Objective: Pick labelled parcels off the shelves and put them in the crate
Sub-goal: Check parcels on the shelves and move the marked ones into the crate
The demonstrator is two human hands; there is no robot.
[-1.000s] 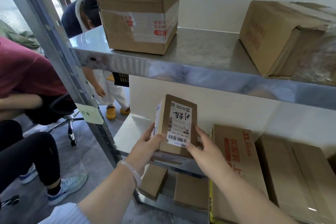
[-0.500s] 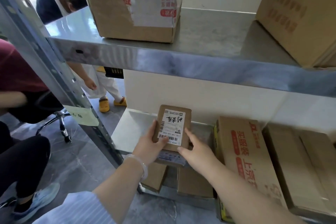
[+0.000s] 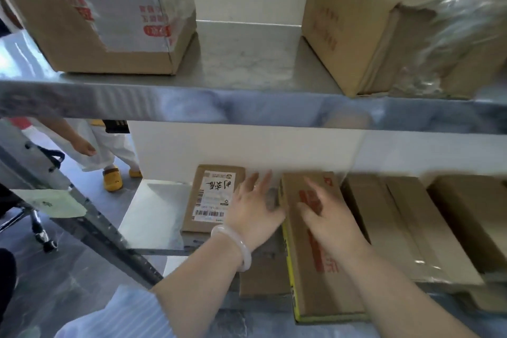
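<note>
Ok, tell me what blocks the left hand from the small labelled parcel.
Nothing visible. The left hand is open just beside the labelled parcel, flat on the lower shelf; the red-printed box lies on the hand's far side.

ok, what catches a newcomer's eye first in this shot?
Two bare hands reach in at the centre. The left hand, fingers spread, is beside a small labelled parcel lying flat on the lower shelf, and the right hand is over a red-printed box next to it. Above, a big taped carton sits at the left of the upper shelf.
</note>
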